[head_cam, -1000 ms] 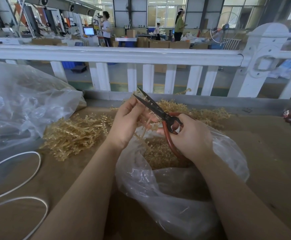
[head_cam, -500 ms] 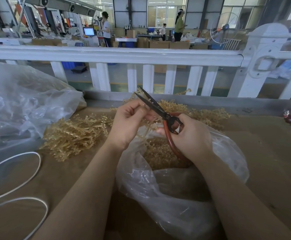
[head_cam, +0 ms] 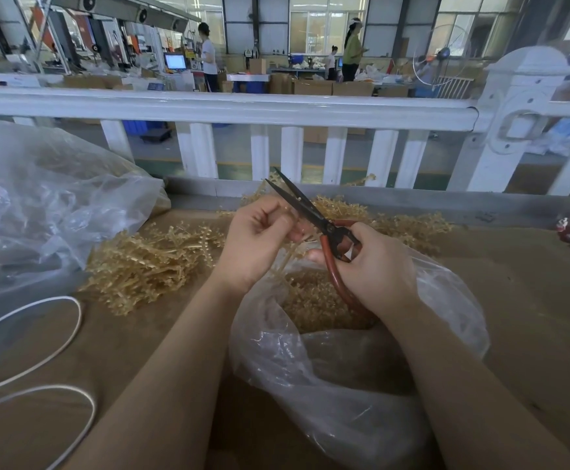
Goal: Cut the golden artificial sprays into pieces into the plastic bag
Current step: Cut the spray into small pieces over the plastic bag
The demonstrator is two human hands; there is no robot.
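We take the white railing (head_cam: 222,105) as landmark. Its stout post (head_cam: 517,120) stands at its right end. Beyond it we see a grey factory floor (head_cam: 354,150) with green marking, cardboard boxes (head_cam: 314,86), a lit monitor (head_cam: 175,61) and standing workers (head_cam: 352,50). Tall windows (head_cam: 324,27) on the far wall admit daylight. Before the railing lies a brown tabletop (head_cam: 531,300).

Bare tabletop (head_cam: 531,300) lies open to the right of the plastic bag (head_cam: 344,385). Leftward, a heap of golden sprays (head_cam: 148,262), a bigger bag (head_cam: 49,212) and white cord (head_cam: 56,334) crowd it; the white fence (head_cam: 229,106) blocks the far side.
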